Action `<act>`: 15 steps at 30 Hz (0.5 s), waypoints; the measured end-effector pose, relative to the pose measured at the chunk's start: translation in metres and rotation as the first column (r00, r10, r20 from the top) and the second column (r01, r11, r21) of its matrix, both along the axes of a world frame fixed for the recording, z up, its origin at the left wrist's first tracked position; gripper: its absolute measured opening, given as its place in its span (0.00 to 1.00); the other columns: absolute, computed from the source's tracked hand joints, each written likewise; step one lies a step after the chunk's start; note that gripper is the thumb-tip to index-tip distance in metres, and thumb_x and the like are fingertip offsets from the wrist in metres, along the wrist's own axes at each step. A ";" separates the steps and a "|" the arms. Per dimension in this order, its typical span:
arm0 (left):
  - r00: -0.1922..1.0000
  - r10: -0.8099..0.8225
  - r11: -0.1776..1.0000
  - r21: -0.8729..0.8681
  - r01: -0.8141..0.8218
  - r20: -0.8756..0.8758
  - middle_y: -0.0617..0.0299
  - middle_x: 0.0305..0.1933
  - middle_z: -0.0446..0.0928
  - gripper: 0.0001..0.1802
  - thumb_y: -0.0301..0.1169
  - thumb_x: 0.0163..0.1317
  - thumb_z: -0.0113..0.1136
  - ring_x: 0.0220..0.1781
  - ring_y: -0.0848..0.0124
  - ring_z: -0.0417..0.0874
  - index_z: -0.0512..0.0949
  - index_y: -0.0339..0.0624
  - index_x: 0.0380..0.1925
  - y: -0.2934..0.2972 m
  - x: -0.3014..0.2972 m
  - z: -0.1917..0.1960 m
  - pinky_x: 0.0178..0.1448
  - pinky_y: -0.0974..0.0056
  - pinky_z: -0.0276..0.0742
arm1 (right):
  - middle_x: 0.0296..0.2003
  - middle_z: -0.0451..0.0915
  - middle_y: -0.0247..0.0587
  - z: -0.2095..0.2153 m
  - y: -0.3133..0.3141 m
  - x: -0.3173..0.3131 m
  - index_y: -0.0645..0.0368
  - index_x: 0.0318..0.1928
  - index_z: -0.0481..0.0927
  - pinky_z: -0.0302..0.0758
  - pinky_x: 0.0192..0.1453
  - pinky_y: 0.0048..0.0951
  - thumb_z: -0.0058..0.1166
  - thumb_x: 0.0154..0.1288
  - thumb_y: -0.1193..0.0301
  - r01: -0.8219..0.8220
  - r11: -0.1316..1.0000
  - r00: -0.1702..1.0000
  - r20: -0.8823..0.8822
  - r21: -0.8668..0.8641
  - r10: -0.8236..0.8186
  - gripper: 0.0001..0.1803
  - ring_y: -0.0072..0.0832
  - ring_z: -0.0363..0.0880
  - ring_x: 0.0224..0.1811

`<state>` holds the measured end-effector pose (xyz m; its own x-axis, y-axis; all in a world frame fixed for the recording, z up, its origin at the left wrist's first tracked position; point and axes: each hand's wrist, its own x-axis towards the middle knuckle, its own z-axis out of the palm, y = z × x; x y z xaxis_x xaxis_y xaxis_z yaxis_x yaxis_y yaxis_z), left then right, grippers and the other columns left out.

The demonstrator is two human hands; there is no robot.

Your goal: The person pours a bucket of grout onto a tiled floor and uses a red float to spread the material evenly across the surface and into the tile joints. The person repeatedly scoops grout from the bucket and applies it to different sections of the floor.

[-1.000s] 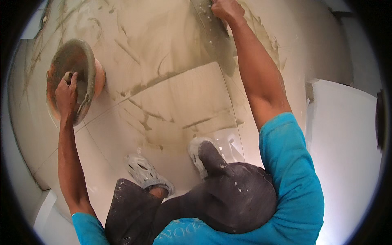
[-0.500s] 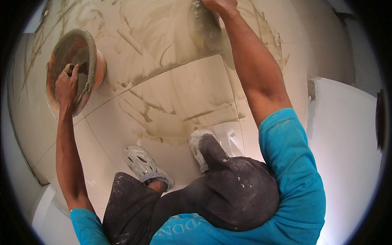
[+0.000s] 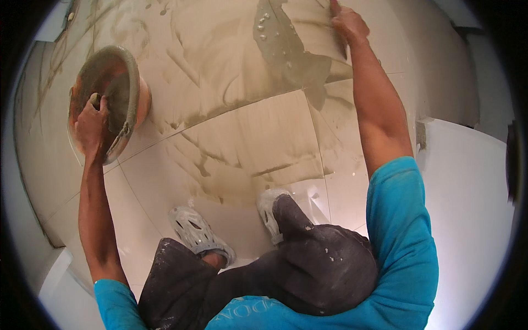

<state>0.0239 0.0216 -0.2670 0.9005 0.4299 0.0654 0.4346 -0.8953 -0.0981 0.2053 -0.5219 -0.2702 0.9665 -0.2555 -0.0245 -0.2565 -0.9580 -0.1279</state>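
My left hand point(image 3: 91, 124) is closed round the stubby, rounded handle of a trowel point(image 3: 95, 101), over the near side of an orange-brown bucket point(image 3: 144, 102). The trowel's grey blade is only partly distinguishable inside. My right hand point(image 3: 351, 25) is closed at the far right on a flat float point(image 3: 324, 33), whose thin dark edge lies close to the floor; part of its grip is hidden by my fingers. Left of the float lies a wet grey-green puddle of grout point(image 3: 283, 49) with bubbles on it. Thin smears of grout cover the tiles point(image 3: 264, 124) around it.
My feet in grey, paint-spotted clogs point(image 3: 198, 230) stand on the tiles near the smeared area. A white panel point(image 3: 462, 209) rises along the right side. Another pale surface point(image 3: 66, 286) stands at the lower left.
My right hand has swept right with the float, and the grout puddle now shows where hand and tool were. My left hand stays at the bucket; the whole view has shifted slightly.
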 end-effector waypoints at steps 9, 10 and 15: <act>0.981 -0.155 0.934 -0.306 0.185 0.120 0.50 0.41 0.82 0.21 0.47 0.64 0.54 0.43 0.53 0.83 0.79 0.47 0.49 -0.015 0.014 0.003 0.47 0.55 0.75 | 0.38 0.83 0.45 -0.023 0.092 0.018 0.50 0.44 0.79 0.77 0.44 0.44 0.48 0.59 0.66 -0.401 0.916 0.910 0.106 -0.028 0.401 0.14 0.45 0.81 0.41; 0.981 -0.155 0.925 -0.331 0.186 0.119 0.50 0.40 0.82 0.20 0.46 0.64 0.55 0.42 0.52 0.83 0.79 0.46 0.48 -0.017 0.013 0.004 0.46 0.55 0.75 | 0.38 0.83 0.45 -0.023 0.100 0.014 0.50 0.45 0.79 0.77 0.44 0.44 0.48 0.59 0.66 -0.418 0.908 0.904 0.085 -0.029 0.419 0.14 0.45 0.81 0.41; 0.961 -0.246 0.885 -0.375 0.275 0.124 0.49 0.39 0.81 0.19 0.44 0.64 0.55 0.40 0.52 0.82 0.80 0.43 0.45 -0.018 0.011 -0.003 0.45 0.55 0.74 | 0.38 0.82 0.49 -0.003 0.114 -0.015 0.51 0.46 0.78 0.76 0.45 0.45 0.43 0.64 0.65 -0.417 0.908 0.909 -0.007 -0.046 0.417 0.14 0.45 0.81 0.42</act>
<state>0.0347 0.0038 -0.2700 0.9826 0.1852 0.0102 0.1737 -0.9381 0.2997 0.1901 -0.4081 -0.2729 0.9853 0.1700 -0.0193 0.1679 -0.9824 -0.0820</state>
